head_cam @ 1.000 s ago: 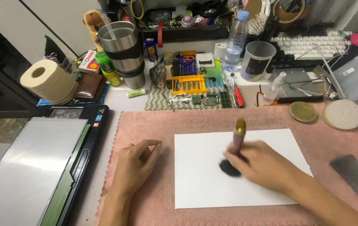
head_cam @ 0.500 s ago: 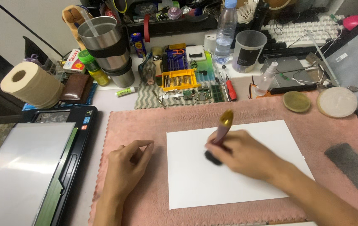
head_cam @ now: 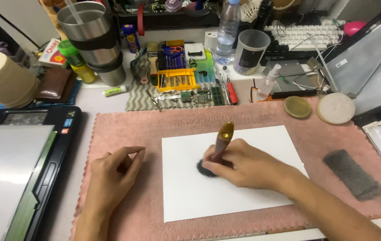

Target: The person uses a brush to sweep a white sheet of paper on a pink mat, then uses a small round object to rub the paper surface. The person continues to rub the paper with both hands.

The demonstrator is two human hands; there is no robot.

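The brush [head_cam: 219, 147], held in the closed right hand [head_cam: 244, 165] near the middle of the frame, keeps its dark bristle head pressed on the white paper [head_cam: 244, 196], as a second ago, so the dabbing on one spot appears to go on. Its long axis runs steeply, gold cap tilted toward the upper right, bristles toward the lower left. The left hand [head_cam: 112, 178], fingers loosely curled and holding nothing, rests on the pink mat [head_cam: 123, 129] left of the sheet, on the counter [head_cam: 94, 96].

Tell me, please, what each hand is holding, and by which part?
Right hand grips a brown, gold-capped brush by its lower handle; left hand holds nothing.
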